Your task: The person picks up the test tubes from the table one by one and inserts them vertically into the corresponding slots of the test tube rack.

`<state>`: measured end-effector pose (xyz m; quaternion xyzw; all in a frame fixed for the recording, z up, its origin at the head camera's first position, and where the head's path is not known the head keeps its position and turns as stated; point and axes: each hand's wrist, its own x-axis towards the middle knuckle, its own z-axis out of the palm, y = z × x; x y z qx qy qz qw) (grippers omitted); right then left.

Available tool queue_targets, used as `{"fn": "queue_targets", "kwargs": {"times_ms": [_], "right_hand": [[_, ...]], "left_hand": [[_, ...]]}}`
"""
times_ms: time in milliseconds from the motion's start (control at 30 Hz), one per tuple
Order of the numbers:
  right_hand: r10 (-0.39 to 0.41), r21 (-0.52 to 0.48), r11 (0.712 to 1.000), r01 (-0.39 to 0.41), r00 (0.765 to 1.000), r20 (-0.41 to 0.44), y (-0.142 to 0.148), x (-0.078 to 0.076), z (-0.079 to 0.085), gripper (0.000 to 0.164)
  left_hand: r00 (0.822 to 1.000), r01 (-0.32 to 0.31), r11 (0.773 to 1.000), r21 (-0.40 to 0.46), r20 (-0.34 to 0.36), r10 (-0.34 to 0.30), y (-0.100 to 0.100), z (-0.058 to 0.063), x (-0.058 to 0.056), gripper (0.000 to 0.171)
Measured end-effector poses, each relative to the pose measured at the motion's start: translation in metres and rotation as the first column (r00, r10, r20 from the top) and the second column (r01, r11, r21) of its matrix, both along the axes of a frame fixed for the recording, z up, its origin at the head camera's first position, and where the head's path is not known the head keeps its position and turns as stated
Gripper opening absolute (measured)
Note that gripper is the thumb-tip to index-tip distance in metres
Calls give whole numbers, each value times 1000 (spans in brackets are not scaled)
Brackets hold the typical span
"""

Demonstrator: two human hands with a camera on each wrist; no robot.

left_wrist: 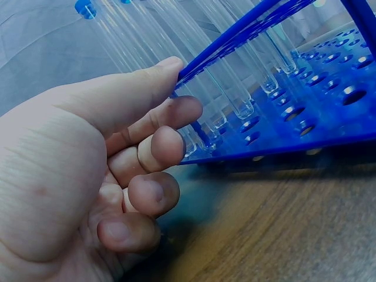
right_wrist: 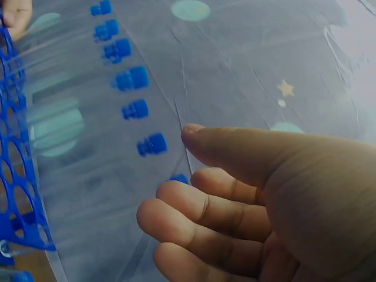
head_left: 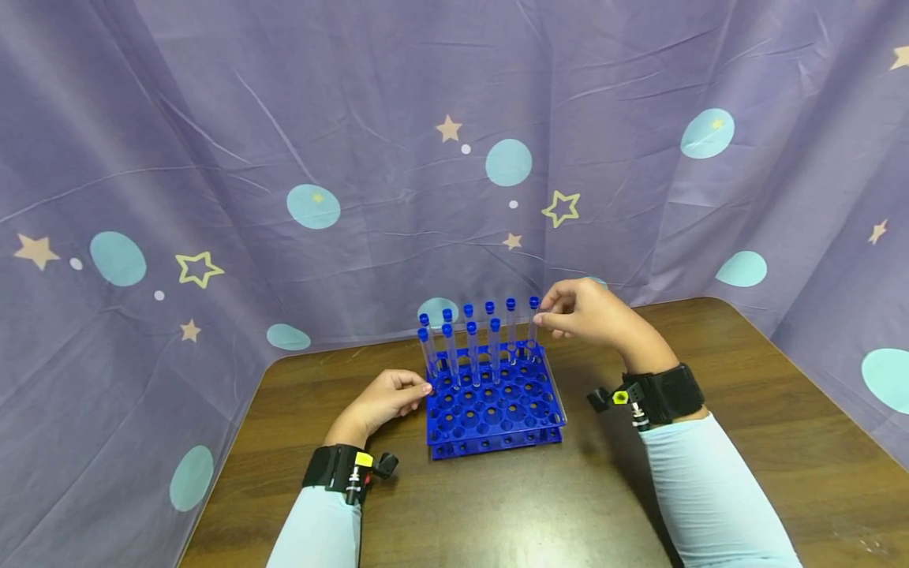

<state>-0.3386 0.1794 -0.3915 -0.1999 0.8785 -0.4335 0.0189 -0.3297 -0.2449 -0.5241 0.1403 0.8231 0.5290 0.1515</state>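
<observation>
A blue test tube rack (head_left: 490, 437) stands on the wooden table, with capped clear test tubes upright in its back rows. My left hand (head_left: 387, 398) pinches the rack's left edge; in the left wrist view the thumb lies on the upper plate and the index finger under it, the other fingers loosely curled. At the back right corner, my right hand (head_left: 585, 312) is beside the rightmost test tube (head_left: 533, 322). Its thumb stands apart from the loosely bent fingers in the right wrist view, where they partly hide a blue cap (right_wrist: 179, 178).
A purple curtain (head_left: 398, 102) with stars and teal spots hangs right behind the table (head_left: 454, 513). Several blue caps stand in a line along the back of the rack, close together. The rack's front rows of holes hold no tubes.
</observation>
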Motion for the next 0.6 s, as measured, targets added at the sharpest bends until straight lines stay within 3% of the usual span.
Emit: {"fn": "queue_targets", "kwargs": {"times_ms": [233, 600], "right_hand": [[-76, -14, 997, 77, 997, 8, 15, -10, -7, 19], [-79, -41, 995, 88, 979, 187, 14, -30, -44, 19]], "left_hand": [[1000, 2, 1000, 5, -2, -2, 0, 0, 1, 27], [1000, 12, 1000, 20, 0, -12, 0, 0, 0, 27]]}}
